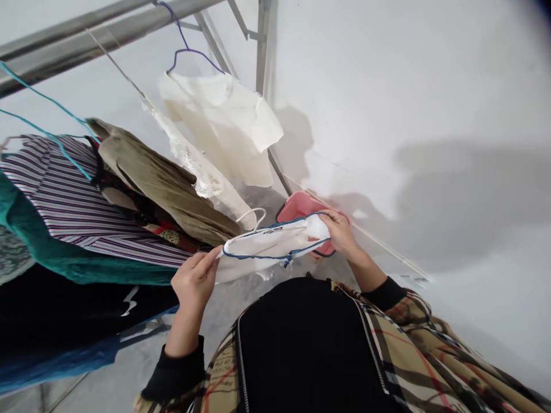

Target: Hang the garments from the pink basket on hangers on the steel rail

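black top (307, 344); cloth (253, 245) overlaps pink bucket (300, 205)

Two bare hands: left hand (196, 278), right hand (340, 230). One thin white cloth with blue edging (253, 244). One white curved hanger hook (258, 209). One purple wire hanger (188, 50). One pink bucket (297, 205). One white short-sleeved top (219, 120), one olive-brown garment (146, 172), one purple-white striped garment (64, 189), one green garment (51, 258). Turquoise hangers (47, 101): exact count unclear.

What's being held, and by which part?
A white, blue-trimmed cloth, left hand and right hand at opposite ends; whether the white hanger is gripped is unclear.
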{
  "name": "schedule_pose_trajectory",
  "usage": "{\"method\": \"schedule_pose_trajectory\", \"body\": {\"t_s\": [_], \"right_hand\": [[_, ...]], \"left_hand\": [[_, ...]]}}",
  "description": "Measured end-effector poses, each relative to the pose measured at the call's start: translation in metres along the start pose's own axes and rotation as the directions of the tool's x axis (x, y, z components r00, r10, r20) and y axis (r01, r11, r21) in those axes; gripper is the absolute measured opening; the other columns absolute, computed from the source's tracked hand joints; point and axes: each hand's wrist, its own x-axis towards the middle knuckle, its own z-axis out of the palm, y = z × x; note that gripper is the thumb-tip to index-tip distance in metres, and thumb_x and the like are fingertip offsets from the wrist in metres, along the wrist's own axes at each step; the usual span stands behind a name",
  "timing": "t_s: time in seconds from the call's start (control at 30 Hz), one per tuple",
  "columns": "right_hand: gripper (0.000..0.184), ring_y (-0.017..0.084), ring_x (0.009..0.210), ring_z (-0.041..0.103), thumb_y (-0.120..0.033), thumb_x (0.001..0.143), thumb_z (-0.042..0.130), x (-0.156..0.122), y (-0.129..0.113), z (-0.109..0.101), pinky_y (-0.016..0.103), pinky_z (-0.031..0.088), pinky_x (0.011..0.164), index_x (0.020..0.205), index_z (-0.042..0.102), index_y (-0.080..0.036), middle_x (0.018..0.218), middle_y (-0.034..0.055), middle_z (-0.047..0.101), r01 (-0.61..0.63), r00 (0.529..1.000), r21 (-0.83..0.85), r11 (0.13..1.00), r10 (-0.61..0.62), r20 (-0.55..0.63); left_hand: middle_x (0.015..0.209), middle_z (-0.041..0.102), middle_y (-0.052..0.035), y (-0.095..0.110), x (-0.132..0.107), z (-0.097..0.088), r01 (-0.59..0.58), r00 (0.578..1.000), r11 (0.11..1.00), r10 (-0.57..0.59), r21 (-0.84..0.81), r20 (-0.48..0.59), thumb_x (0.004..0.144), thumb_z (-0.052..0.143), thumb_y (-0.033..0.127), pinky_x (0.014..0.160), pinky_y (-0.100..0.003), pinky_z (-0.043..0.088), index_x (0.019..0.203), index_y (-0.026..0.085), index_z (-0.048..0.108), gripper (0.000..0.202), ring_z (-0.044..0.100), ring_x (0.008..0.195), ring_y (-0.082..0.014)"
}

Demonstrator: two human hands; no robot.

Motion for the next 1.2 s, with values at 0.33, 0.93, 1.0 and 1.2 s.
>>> {"method": "schedule_pose_trajectory", "body": {"t_s": [0.33, 0.93, 1.0, 1.2], "right_hand": [[0.038, 0.027, 0.122, 0.054, -0.041, 0.089, 0.060, -0.028, -0.078, -0.025, 0.044, 0.043, 0.103, 0.123, 0.064, -0.025, 0.128, 0.0103, 0.060, 0.648, 0.749, -0.504, 0.571, -0.357, 0.558], [0.028, 0.022, 0.083, 0.072, -0.040, 0.093, 0.050, -0.021, -0.097, -0.035, 0.032, 0.055, 0.074, 0.097, 0.073, -0.026, 0.094, 0.0057, 0.077, 0.754, 0.653, -0.562, 0.339, -0.472, 0.592], [0.028, 0.024, 0.078, 0.073, -0.043, 0.090, 0.053, -0.020, -0.100, -0.045, 0.034, 0.057, 0.070, 0.093, 0.074, -0.026, 0.092, 0.0067, 0.077, 0.696, 0.708, -0.622, 0.359, -0.488, 0.511], [0.021, 0.026, 0.074, 0.075, -0.038, 0.086, 0.058, -0.026, -0.100, -0.048, 0.033, 0.059, 0.066, 0.089, 0.075, -0.026, 0.088, 0.0051, 0.078, 0.685, 0.716, -0.633, 0.362, -0.494, 0.493]], "left_hand": [[0.070, 0.067, -0.0009, -0.007, -0.011, 0.025, 0.260, 0.966, 0.831, -0.217, -0.492, 0.144, 0.086, 0.062, 0.027, 0.058, -0.020, 0.044, 0.098, 0.020, 0.076, 0.019, 0.058, 0.060, -0.0105], [0.083, 0.075, -0.0068, -0.018, 0.022, 0.024, 0.276, 0.961, 0.767, -0.227, -0.579, 0.158, 0.082, 0.065, 0.034, 0.071, -0.027, 0.052, 0.092, 0.020, 0.076, 0.020, 0.066, 0.076, -0.0166], [0.081, 0.075, -0.0067, -0.031, 0.020, 0.024, 0.386, 0.907, 0.693, -0.404, -0.609, 0.116, 0.081, 0.065, 0.036, 0.070, -0.027, 0.053, 0.086, 0.018, 0.075, 0.021, 0.066, 0.073, -0.0160], [0.078, 0.074, -0.0054, -0.030, 0.019, 0.025, 0.471, 0.780, 0.529, -0.623, -0.706, 0.053, 0.079, 0.068, 0.038, 0.067, -0.025, 0.055, 0.085, 0.014, 0.074, 0.025, 0.066, 0.069, -0.0142]]}}
